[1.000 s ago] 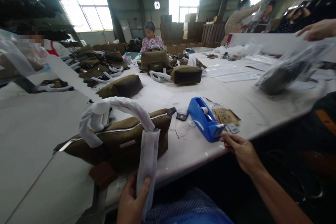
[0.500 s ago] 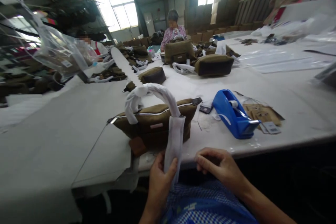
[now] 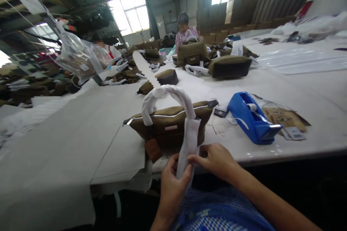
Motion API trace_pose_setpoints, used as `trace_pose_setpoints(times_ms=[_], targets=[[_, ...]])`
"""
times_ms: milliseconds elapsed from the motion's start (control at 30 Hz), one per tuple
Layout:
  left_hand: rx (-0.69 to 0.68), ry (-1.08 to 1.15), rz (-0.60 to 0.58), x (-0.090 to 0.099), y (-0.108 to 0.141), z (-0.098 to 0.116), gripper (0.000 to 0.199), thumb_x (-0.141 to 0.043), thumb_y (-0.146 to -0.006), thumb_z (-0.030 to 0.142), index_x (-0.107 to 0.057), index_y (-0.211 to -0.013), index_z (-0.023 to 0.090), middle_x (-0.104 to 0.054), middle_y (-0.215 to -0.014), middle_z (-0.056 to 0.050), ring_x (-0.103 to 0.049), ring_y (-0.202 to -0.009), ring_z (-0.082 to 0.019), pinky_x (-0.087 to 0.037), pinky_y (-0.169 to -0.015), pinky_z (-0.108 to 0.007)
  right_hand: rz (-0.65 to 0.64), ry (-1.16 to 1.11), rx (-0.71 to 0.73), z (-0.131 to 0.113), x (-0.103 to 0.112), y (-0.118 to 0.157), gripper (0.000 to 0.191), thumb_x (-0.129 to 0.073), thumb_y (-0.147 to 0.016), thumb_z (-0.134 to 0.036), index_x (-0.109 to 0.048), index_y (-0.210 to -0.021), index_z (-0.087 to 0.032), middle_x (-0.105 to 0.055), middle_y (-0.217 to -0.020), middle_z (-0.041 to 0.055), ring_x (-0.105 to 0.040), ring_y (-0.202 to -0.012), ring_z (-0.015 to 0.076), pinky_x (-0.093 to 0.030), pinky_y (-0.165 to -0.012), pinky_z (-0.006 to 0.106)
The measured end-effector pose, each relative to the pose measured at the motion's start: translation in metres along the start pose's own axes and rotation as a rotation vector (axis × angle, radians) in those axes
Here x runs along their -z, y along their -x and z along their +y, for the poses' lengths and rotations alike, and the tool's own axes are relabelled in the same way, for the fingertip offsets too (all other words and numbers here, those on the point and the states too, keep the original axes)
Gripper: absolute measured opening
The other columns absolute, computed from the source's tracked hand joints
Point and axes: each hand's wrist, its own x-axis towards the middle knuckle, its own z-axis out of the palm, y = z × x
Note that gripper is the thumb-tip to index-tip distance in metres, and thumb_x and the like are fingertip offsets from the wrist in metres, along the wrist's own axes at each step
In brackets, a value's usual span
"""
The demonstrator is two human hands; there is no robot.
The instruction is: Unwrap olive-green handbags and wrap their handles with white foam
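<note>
An olive-brown handbag stands at the table's front edge, its top zipper running across and its looped handle wrapped in white material. From its right side a strap in a white wrapping hangs down over the edge. My left hand is closed around the lower part of this wrapped strap, thumb on the front. Higher up, my right hand pinches the strap's right edge between thumb and fingers. A brown tag dangles from the bag's lower left.
Right of the bag are a blue tape dispenser and brown paper tags. More olive bags lie farther back, where a person in a patterned top sits. Clear plastic hangs at left.
My right hand has moved left from open space and now grips the wrapped strap beside my left hand. The whole view has shifted, so the scene sits farther right.
</note>
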Motion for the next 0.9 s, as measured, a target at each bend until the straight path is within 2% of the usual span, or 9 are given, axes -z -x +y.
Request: trace_pose_setpoints(times_ms=[100, 167, 300, 367, 467, 533, 700, 800, 900], targets=[[0.038, 0.158, -0.031, -0.002, 0.002, 0.004, 0.044, -0.077, -0.08, 0.04, -0.064, -0.113, 0.013, -0.076, -0.107, -0.013, -0.072, -0.099, -0.028, -0.055, -0.087, -0.033, -0.246, -0.42, -0.057, 0.021, -0.009, -0.007, 0.057, -0.062, -0.079, -0.074, -0.058, -0.058, -0.021, -0.061, -0.049, 0.0023, -0.056, -0.044, 0.0169, -0.038, -0.044, 0.026], [0.066, 0.265, -0.02, -0.002, 0.002, 0.005, 0.05, -0.077, -0.081, 0.04, -0.062, -0.119, 0.013, -0.074, -0.112, -0.015, -0.071, -0.104, -0.028, -0.054, -0.09, -0.034, -0.307, -0.574, -0.074, 0.031, -0.014, -0.006, 0.055, -0.06, -0.08, -0.073, -0.057, -0.064, -0.02, -0.061, -0.05, -0.0005, -0.055, -0.042, 0.0149, -0.041, -0.044, 0.025], [0.081, 0.286, 0.018, -0.001, 0.001, 0.003, 0.063, -0.08, -0.079, 0.042, -0.054, -0.13, 0.015, -0.074, -0.116, -0.014, -0.071, -0.106, -0.028, -0.056, -0.09, -0.034, -0.08, -0.538, -0.047, 0.031, -0.006, 0.012, 0.045, -0.06, -0.089, -0.059, -0.065, -0.07, -0.019, -0.07, -0.062, 0.0018, -0.064, -0.053, 0.0153, -0.051, -0.055, 0.026], [0.092, 0.257, 0.024, -0.001, 0.001, 0.002, 0.072, -0.081, -0.078, 0.044, -0.05, -0.137, 0.017, -0.075, -0.115, -0.014, -0.072, -0.104, -0.029, -0.057, -0.088, -0.035, 0.025, -0.567, -0.041, 0.023, 0.001, 0.024, 0.038, -0.06, -0.092, -0.054, -0.075, -0.087, -0.019, -0.077, -0.078, 0.0043, -0.072, -0.069, 0.019, -0.057, -0.071, 0.029], [0.099, 0.228, -0.016, -0.004, -0.001, 0.0, 0.09, -0.082, -0.076, 0.048, -0.038, -0.148, 0.015, -0.076, -0.112, -0.015, -0.073, -0.103, -0.032, -0.058, -0.091, -0.039, -0.031, -0.796, -0.015, 0.004, 0.0, 0.034, 0.048, -0.066, -0.091, -0.05, -0.066, -0.13, -0.023, -0.078, -0.106, 0.0058, -0.073, -0.1, 0.025, -0.056, -0.095, 0.038], [0.073, 0.218, -0.043, -0.009, -0.002, -0.001, 0.1, -0.082, -0.075, 0.049, -0.031, -0.153, 0.013, -0.076, -0.113, -0.017, -0.073, -0.107, -0.033, -0.057, -0.095, -0.041, -0.09, -0.956, 0.028, -0.009, -0.009, 0.032, 0.059, -0.069, -0.089, -0.046, -0.055, -0.142, -0.025, -0.074, -0.12, 0.0065, -0.07, -0.11, 0.0268, -0.055, -0.099, 0.042], [-0.005, 0.189, 0.013, -0.027, -0.007, -0.005, 0.108, -0.082, -0.076, 0.042, -0.017, -0.159, 0.015, -0.072, -0.124, -0.018, -0.069, -0.116, -0.03, -0.055, -0.101, -0.039, 0.053, -0.983, -0.054, -0.029, -0.028, 0.012, 0.044, -0.073, -0.086, -0.043, -0.064, -0.122, -0.019, -0.075, -0.115, 0.0095, -0.072, -0.102, 0.0272, -0.058, -0.092, 0.04], [-0.014, 0.185, -0.032, -0.031, -0.011, -0.009, 0.105, -0.077, -0.082, 0.044, -0.015, -0.16, 0.013, -0.069, -0.128, -0.019, -0.067, -0.12, -0.03, -0.055, -0.1, -0.037, 0.026, -0.992, -0.052, -0.026, -0.025, 0.005, 0.045, -0.07, -0.088, -0.047, -0.064, -0.121, -0.018, -0.075, -0.113, 0.0106, -0.073, -0.098, 0.027, -0.059, -0.09, 0.041], [-0.028, 0.092, -0.11, -0.02, -0.012, -0.012, 0.099, -0.071, -0.088, 0.047, -0.014, -0.162, 0.015, -0.07, -0.129, -0.018, -0.067, -0.121, -0.029, -0.053, -0.102, -0.038, -0.017, -0.88, 0.017, -0.009, -0.016, 0.003, 0.048, -0.07, -0.087, -0.05, -0.064, -0.123, -0.018, -0.074, -0.119, 0.0114, -0.07, -0.109, 0.0293, -0.055, -0.098, 0.044]])
